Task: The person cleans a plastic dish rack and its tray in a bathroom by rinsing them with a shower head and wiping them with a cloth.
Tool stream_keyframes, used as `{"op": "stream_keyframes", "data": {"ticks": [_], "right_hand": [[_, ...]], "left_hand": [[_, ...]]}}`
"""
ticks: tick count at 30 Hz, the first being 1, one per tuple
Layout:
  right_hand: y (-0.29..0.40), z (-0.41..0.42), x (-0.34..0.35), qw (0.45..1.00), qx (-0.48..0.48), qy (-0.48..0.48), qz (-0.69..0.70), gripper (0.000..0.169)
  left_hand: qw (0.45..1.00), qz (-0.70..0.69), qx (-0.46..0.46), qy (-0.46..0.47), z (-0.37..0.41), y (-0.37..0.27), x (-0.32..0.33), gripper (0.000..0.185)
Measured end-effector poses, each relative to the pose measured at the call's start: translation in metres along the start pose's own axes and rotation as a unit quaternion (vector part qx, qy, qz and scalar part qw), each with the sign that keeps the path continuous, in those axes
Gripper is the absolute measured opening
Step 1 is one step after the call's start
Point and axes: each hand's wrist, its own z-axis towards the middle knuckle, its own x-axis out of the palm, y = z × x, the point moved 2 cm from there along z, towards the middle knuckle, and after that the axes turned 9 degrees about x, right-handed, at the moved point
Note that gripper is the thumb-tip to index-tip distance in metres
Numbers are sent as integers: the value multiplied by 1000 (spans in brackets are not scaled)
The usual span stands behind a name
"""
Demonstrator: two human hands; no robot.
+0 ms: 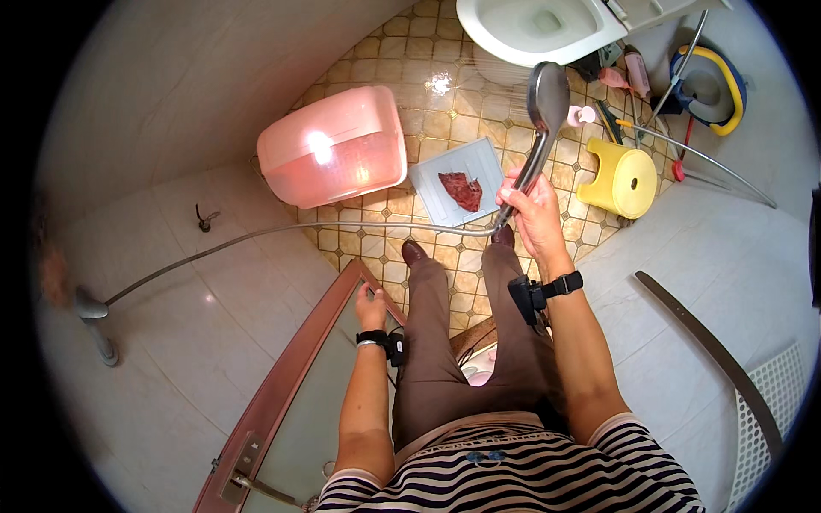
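My right hand (537, 215) grips the handle of a shower head (548, 102), raised in front of me; water sprays from it towards the left. Its metal hose (321, 224) runs left to a wall fitting (93, 308). My left hand (371, 308) is low beside my left leg, near the edge of the door, holding nothing that shows; its fingers are loosely curled and apart. A grey plastic lid or board (430, 173) lies on the tiled floor with a dark red wet cloth (458, 191) on it. Left of it, a pink translucent plastic tub (333, 147) lies on its side.
A toilet (539, 29) stands at the top. To the right are a yellow plastic stool (632, 183), a pink bottle (636, 72), brushes and a blue and yellow basin (709, 90) by the wall. A door with a reddish frame (288, 353) stands at lower left.
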Motion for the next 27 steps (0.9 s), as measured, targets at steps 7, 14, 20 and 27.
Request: {"op": "stream_keyframes", "data": {"ticks": [7,14,20,27], "right_hand": [[-7,1,-20,999,16,-23,-31,33],[-20,9,-50,997,14,-65,-49,33],[-76,18,-74,996,43,-78,14,32],[-168,34,-89,987,136,-82,20,29]], "left_hand": [[999,1,42,20,14,-7,29,47],[981,74,181,19,81,-59,49,46],[951,71,290,77,159,-155,72,38],[971,-198,13,130,186,-186,183,35]]}}
